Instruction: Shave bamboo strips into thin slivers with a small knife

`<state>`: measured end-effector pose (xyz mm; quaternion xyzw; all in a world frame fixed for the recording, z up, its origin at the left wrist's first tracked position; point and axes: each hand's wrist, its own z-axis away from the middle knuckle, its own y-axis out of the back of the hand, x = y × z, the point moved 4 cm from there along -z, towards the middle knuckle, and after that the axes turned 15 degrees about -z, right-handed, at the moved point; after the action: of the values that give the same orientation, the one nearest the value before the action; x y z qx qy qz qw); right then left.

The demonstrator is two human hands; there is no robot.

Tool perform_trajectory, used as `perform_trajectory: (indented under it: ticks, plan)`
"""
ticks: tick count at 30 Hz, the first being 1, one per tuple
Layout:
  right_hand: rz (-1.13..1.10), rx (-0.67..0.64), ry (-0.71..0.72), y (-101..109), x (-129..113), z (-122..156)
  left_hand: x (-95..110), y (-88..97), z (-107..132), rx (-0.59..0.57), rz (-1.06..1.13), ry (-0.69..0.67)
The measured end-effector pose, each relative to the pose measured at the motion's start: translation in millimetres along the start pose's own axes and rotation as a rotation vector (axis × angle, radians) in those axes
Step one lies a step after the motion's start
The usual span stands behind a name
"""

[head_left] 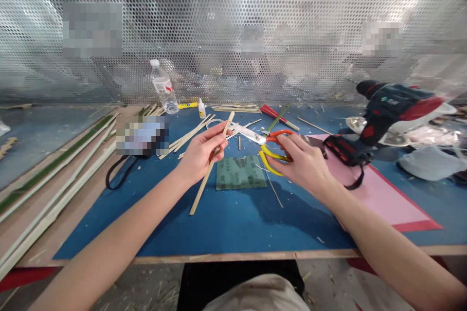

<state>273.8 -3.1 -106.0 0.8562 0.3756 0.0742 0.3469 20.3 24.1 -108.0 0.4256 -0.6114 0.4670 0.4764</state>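
"Bamboo near steel: what is the layout?"

"Left hand (199,155) pinches a thin bamboo strip (202,185), tilted, between thumb and fingers; right hand (301,162) is clenched on the yellow-and-orange handles of the scissors (251,135), whose blade tips sit at the strip's upper part (contact cannot be confirmed from this view). Both are held above a blue work mat (233,223), over a green sanding sheet (241,174), with a cordless drill (390,106) off to the right."

"Main hazard?"

"A blade slipping along the strip could nick the left fingers, which are close by. Twisting could also split the bamboo along its grain."
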Motion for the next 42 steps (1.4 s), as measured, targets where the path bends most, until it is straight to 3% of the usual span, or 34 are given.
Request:
perform_trajectory:
  ticks: [11,16,20,42]
  plan:
    - [0.080,-0.059,0.017,6.0,3.4,-0.8,-1.2,5.4,-1.3,0.013,-0.139,-0.024]
    - [0.118,-0.092,0.012,8.5,3.3,-3.0,0.7,14.7,-2.5,0.055,-0.386,-0.022]
    - [0.141,-0.135,0.016,8.8,3.8,-4.0,2.4,21.1,-5.6,0.026,-0.533,-0.051]
    - [0.190,-0.185,0.059,10.3,9.3,-0.6,0.0,29.2,-9.6,-0.075,-0.506,0.098]
